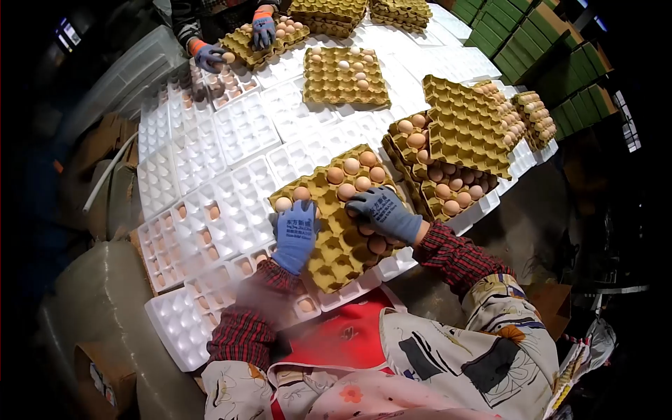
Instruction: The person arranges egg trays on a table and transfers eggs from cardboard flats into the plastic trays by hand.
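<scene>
A yellow-brown pulp egg tray (pixel 334 255) lies in front of me, with brown and pale eggs (pixel 346 191) in its far and right-hand cups. My left hand (pixel 295 234), in a blue-grey glove, is at the tray's left edge beside a few eggs. Its fingers are bent together, and what is under them is hidden. Over the right part of the tray, my gloved right hand (pixel 386 213) curls its fingers around an egg, mostly covered by the glove. Under the tray spread white plastic egg trays (pixel 245 189), some with eggs in their cups.
Stacked pulp trays with eggs (pixel 455 192) stand at right, an egg-free pulp tray (pixel 465 126) leaning on them. Another pulp tray (pixel 346 87) holds several eggs farther back. Across the table, a person's gloved hands (pixel 263 29) handle eggs. Green cartons (pixel 539 42) are piled at back right.
</scene>
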`<state>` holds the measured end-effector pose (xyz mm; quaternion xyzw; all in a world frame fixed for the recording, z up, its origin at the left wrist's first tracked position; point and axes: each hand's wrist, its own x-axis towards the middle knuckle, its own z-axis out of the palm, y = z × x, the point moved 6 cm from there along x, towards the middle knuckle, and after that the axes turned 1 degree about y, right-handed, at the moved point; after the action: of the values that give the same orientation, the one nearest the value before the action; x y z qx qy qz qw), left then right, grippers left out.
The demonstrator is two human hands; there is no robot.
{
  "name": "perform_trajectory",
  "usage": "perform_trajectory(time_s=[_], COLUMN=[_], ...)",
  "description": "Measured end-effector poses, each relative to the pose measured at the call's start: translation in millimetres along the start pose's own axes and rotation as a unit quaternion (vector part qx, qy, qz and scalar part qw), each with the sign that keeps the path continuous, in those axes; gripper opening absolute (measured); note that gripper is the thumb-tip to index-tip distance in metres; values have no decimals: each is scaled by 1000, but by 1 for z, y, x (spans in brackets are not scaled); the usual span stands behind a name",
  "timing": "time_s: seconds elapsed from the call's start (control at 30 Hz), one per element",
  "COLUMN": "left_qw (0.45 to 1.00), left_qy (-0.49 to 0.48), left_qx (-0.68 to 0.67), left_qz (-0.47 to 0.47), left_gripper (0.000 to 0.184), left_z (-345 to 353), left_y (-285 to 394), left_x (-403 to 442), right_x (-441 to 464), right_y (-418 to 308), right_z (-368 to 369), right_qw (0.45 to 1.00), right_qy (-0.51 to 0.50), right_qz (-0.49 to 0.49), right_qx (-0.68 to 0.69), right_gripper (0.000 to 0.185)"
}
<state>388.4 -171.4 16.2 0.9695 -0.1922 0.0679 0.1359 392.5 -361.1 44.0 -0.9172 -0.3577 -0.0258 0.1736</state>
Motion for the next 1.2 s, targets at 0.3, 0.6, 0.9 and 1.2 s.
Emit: perform_trajectory(time_s=[0.3,0.6,0.9,1.2], left_qw=[853,974,987,948], left_qy=[26,57,-21,26], left_qx=[-480,-182,28,-142], left_qz=[-201,-124,-159,-285], left_gripper=[38,50,49,53], left_z=[5,-32,-42,-38], left_y=[-84,-39,-69,-102], left_x=[7,25,17,-32], right_x=[8,61,102,117], right_y=[55,27,49,39], right_z=[-33,-7,-7,-3], right_qw=[737,986,995,993], right_qy=[26,-155,-88,-83], right_qz=[250,3,34,31], right_qx=[628,58,17,-77], right_gripper=[30,34,32,7])
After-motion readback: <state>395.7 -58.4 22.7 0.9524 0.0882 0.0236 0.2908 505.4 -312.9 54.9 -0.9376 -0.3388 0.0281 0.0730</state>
